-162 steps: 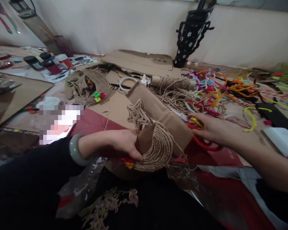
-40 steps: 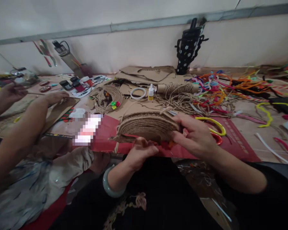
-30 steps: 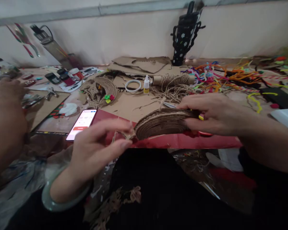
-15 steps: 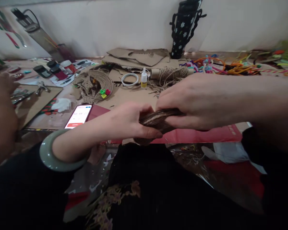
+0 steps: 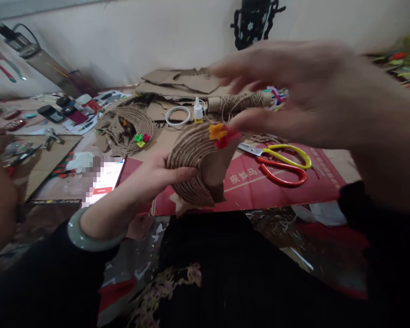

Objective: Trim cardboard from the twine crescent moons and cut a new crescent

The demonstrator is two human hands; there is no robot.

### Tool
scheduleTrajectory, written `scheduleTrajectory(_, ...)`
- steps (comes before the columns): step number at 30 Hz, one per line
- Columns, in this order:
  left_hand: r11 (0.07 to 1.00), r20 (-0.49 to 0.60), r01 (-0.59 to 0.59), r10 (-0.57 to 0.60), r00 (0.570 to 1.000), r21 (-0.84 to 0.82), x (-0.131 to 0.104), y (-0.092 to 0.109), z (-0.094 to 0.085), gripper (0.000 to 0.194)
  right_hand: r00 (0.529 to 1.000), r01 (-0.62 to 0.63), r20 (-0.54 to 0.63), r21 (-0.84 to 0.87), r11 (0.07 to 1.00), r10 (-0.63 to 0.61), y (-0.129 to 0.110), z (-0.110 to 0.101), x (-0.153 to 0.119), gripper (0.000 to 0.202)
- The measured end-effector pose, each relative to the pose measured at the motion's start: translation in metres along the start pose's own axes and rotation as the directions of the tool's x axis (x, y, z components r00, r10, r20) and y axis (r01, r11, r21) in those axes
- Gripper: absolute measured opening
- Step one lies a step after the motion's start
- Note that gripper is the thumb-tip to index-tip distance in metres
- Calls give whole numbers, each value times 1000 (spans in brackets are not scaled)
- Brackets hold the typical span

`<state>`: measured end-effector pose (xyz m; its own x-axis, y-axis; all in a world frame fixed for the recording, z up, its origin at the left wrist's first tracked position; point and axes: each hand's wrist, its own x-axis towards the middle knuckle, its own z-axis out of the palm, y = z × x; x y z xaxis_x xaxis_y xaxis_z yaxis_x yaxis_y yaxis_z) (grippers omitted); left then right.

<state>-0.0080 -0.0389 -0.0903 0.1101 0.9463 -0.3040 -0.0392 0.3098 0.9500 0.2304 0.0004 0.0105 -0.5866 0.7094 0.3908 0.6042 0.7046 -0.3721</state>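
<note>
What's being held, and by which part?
The left hand holds the twine-covered crescent by its left outer edge, thumb over the front. The right hand is open; whether its thumb touches the crescent's red flower cannot be told.

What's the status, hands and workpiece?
Left hand gripping rope-wrapped crescent; right hand open, raised near its flowers; scissors lying beyond.

Head-worn view — facing forward, angled down
</note>
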Motion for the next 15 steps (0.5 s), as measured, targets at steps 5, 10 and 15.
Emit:
scheduleTrajectory(5,957,-110,-65,35,993,-282,-5,-31,-5,40,911,-348,112,-308,886,397,106,12,-78,23)
scheduleTrajectory(10,878,-154,-83,10,988,-472,-2,-47,12,40,859,-250,372,-296,922,352,147,50,-125,28)
scheduleTrajectory(15,852,-236,-117,-8,972,-510,4,-53,21,42,853,-303,353,-266,915,385,140,59,-118,29)
